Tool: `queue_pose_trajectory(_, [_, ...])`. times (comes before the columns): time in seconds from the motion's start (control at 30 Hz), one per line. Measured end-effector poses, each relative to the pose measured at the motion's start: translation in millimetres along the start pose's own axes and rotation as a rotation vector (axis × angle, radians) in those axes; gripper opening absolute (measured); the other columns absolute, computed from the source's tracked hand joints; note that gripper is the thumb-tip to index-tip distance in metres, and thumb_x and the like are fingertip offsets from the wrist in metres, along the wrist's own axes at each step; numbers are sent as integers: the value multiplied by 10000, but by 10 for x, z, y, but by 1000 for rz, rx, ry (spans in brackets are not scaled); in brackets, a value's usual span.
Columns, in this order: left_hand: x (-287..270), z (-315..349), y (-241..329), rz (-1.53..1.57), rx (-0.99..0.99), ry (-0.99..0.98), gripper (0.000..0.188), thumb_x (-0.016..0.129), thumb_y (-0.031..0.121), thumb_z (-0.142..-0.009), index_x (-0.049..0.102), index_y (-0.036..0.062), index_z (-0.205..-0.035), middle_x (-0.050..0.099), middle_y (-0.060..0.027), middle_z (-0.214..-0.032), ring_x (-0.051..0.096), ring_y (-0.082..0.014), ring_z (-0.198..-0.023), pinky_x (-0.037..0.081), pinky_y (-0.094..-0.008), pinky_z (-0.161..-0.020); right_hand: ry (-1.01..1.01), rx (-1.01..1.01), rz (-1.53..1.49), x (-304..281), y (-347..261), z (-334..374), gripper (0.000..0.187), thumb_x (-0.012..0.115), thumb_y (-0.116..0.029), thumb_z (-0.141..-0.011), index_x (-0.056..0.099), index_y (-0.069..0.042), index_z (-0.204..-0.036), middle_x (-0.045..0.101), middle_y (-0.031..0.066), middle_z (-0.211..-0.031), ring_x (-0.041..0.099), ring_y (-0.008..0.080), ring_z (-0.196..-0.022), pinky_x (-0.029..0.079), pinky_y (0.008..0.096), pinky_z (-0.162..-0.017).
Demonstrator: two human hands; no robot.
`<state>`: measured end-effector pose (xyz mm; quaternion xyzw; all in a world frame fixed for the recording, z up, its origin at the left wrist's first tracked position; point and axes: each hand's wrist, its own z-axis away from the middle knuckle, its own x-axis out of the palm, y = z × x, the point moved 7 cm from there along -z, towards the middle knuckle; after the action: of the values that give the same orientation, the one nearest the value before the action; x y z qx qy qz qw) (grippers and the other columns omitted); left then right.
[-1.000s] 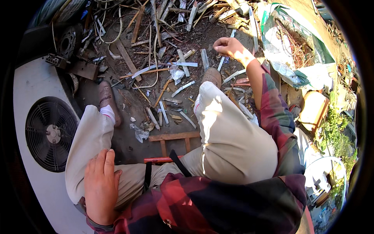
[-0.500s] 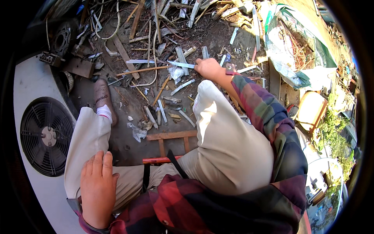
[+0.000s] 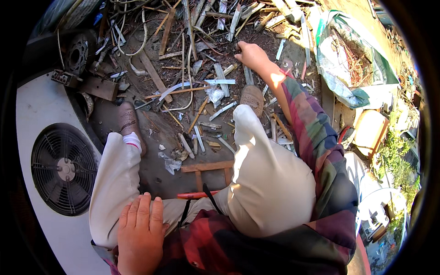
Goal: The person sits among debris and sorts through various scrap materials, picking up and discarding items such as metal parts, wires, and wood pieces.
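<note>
My left hand [image 3: 142,228] rests flat on my left thigh, fingers stretched out and holding nothing. My right hand [image 3: 253,56] reaches out over the littered ground, its fingertips bent but apart, with nothing visible in it. Just below and to its left, a white flat strip [image 3: 220,81] lies across a grey wooden slat [image 3: 222,75]. Beside that strip is a crumpled piece of clear plastic [image 3: 214,95]. Another white strip [image 3: 173,90], slightly curved, lies further left over a wooden board [image 3: 155,75].
A white unit with a round black fan grille [image 3: 65,169] stands at my left. An open sack [image 3: 353,59] with tangled reddish scrap is at the right. Wood sticks and twigs [image 3: 201,18] pile up ahead. A small wooden frame [image 3: 207,167] lies between my legs.
My right hand has let go of the white strip and moved up and away from it. The strip now lies on the slat. My left hand stays on the thigh.
</note>
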<state>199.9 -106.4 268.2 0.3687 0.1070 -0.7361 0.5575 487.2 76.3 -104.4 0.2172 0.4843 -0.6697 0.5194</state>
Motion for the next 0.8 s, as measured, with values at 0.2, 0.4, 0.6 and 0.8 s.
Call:
queue_pose_trajectory(0.2, [-44, 42, 2, 8, 13, 4, 627, 740, 156, -670, 515, -16, -1229, 514, -222, -1243, 511, -403, -1107, 406, -496, -962, 77, -131, 320, 216, -188, 99, 209, 616, -106, -764, 567, -60, -962, 640, 149, -861, 664, 330, -786, 542, 435, -641])
queue_pose_trajectory(0.4, [-72, 142, -10, 5, 67, 51, 572, 632, 190, -802, 446, 23, -1317, 511, -187, -1277, 514, -361, -1137, 426, -454, -946, 155, -153, 248, -202, -248, 196, 146, 578, -103, -815, 593, -67, -956, 636, 147, -822, 665, 316, -755, 532, 422, -618])
queue_pose_trajectory(0.6, [-74, 163, -41, -4, 77, 50, 543, 613, 207, -822, 457, 27, -1310, 516, -185, -1263, 520, -355, -1124, 430, -449, -940, 88, -116, -292, -392, -35, 86, 172, 637, -127, -845, 645, -28, -984, 631, 153, -676, 628, 216, -613, 501, 346, -597])
queue_pose_trajectory(0.8, [-64, 218, -67, 3, 81, 97, 514, 602, 198, -836, 465, 22, -1298, 522, -184, -1252, 525, -343, -1114, 441, -437, -920, 87, 128, -686, -624, -142, -228, 182, 594, -110, -890, 649, -13, -1034, 620, -9, -738, 562, 56, -604, 479, 223, -553])
